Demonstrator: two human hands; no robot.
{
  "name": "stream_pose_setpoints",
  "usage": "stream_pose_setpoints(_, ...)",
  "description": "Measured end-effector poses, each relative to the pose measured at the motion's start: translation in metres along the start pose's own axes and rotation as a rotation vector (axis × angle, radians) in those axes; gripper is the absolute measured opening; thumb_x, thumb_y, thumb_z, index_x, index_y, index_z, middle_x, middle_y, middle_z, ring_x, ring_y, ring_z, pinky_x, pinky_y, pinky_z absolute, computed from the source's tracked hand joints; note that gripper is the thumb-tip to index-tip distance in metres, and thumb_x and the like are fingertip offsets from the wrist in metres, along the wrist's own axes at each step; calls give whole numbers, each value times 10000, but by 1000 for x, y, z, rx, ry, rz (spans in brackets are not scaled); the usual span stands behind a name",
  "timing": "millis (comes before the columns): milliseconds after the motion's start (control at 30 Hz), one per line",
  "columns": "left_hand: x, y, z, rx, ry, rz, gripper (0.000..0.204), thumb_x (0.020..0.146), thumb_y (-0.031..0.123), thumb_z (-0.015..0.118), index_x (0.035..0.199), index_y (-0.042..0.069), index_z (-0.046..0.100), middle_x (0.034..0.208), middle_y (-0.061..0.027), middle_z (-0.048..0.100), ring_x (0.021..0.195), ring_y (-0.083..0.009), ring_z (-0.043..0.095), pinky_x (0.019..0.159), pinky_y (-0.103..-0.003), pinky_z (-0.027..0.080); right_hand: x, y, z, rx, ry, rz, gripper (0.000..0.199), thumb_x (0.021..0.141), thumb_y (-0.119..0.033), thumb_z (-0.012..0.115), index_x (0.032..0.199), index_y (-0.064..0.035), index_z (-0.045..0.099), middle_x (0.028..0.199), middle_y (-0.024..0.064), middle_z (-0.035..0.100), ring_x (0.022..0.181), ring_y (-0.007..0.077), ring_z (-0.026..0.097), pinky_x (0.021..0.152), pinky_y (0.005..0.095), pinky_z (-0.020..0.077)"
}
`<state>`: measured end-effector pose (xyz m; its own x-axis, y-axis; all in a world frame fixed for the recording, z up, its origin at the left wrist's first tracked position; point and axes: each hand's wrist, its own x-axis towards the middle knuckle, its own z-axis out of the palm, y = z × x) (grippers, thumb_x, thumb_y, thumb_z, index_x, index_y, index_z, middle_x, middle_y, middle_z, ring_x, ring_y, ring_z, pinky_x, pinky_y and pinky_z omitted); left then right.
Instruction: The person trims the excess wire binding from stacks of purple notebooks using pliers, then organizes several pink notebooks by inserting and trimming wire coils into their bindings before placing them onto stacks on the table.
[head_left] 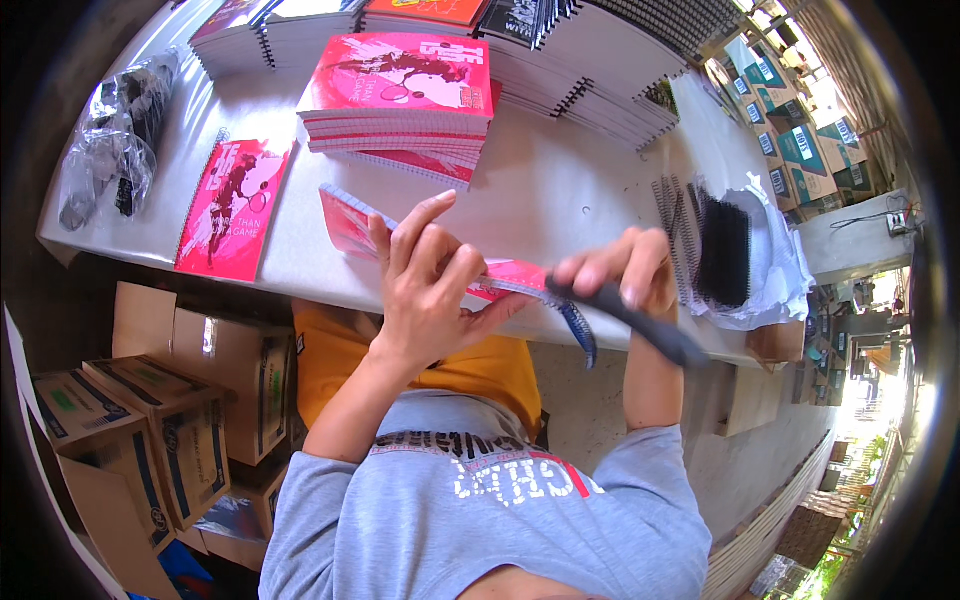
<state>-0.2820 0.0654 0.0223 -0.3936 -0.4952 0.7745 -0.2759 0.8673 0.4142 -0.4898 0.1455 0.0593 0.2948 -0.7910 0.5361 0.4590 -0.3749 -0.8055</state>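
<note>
Fingers of the left hand [425, 290] curl over a pink notebook [400, 245], index raised, pinching its near edge above the table [560, 190] rim. Right hand [620, 270] is closed around a dark tool [640, 320], just beyond the notebook's blue coil [580, 335]. Notebook runs left-right, spine toward the right fingers; bare tabletop lies beyond the fingertips, black coils [720, 250] past the right knuckles.

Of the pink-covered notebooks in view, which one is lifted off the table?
The pink notebook held in the left hand, tilted above the table edge. The single one lies flat at the left, and the others sit stacked behind.
</note>
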Motion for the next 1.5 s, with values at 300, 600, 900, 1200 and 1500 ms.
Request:
stream_pose_setpoints(300,0,0,-5,-91,37,-21,483,581,516,780,601,113,514,781,-64,535,1161,-276,484,1095,-491,104,8,-2,-12,-658,116,290,343,638,106,596,924,-41,716,1067,220,632,1012,346,604,920,400,441)
stream_pose_setpoints(600,7,-4,-4,-71,24,-10,524,551,529,785,635,111,481,758,-60,480,1035,-271,517,1089,-492,124,11,0,10,-434,75,33,416,608,133,584,956,-54,712,1044,194,649,941,322,642,856,344,492)
stream_pose_setpoints(900,1,-10,-1,-229,20,-39,791,489,473,831,1084,79,488,812,-47,556,1073,-263,487,1072,-503,154,27,2,27,-612,27,-85,185,707,39,632,868,-1,713,899,170,683,839,243,661,762,307,517)
stream_pose_setpoints(1200,1,-8,-5,-268,43,-37,861,526,424,845,1185,63,424,663,-20,504,1068,-256,488,1068,-505,147,21,13,21,-860,310,167,188,694,26,646,863,-15,715,876,146,690,820,245,663,757,349,517)
stream_pose_setpoints(1500,7,-8,-7,-32,62,-1,841,516,551,787,1157,102,482,880,-58,539,1105,-265,481,1050,-591,78,29,14,21,-375,179,-132,244,678,61,634,908,11,702,910,180,681,851,253,663,789,319,513)
